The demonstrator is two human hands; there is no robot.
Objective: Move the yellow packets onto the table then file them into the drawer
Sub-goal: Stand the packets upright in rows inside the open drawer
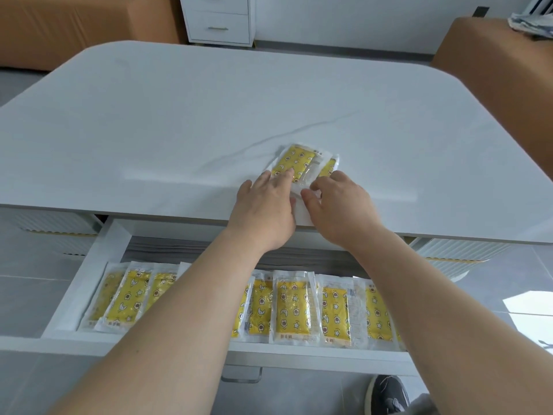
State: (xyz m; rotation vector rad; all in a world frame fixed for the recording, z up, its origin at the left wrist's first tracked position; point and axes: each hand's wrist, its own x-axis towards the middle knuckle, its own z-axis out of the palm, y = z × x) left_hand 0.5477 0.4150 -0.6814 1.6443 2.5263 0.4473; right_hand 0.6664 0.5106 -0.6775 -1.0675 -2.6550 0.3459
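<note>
Fingers (285, 178) of the left hand (263, 205) lie straight and relaxed, their tips pressing down on the near left edge of a pile of flat yellow packets (299, 161) printed with stars and moons and sealed in clear plastic wrappers. Just beside it, the right hand (338, 205) has its fingers curled over the pile's near right corner, the thumb against the clear wrapper, so it grips the pile from that side. The two hands almost touch each other at the thumbs.

The pile sits on the white marble-look table (179, 115) with a faint grey vein, close to its near edge and a little right of centre. Both bare forearms reach over the open white drawer (89, 283) below that edge, where a row of matching yellow packets (293, 310) lies side by side, overlapping, from the left wall across to the right.

A dark shoe (386, 393) shows on the grey tiled floor. Beyond the table stand a white drawer cabinet (218, 22) and tan upholstered seats (493, 61).
</note>
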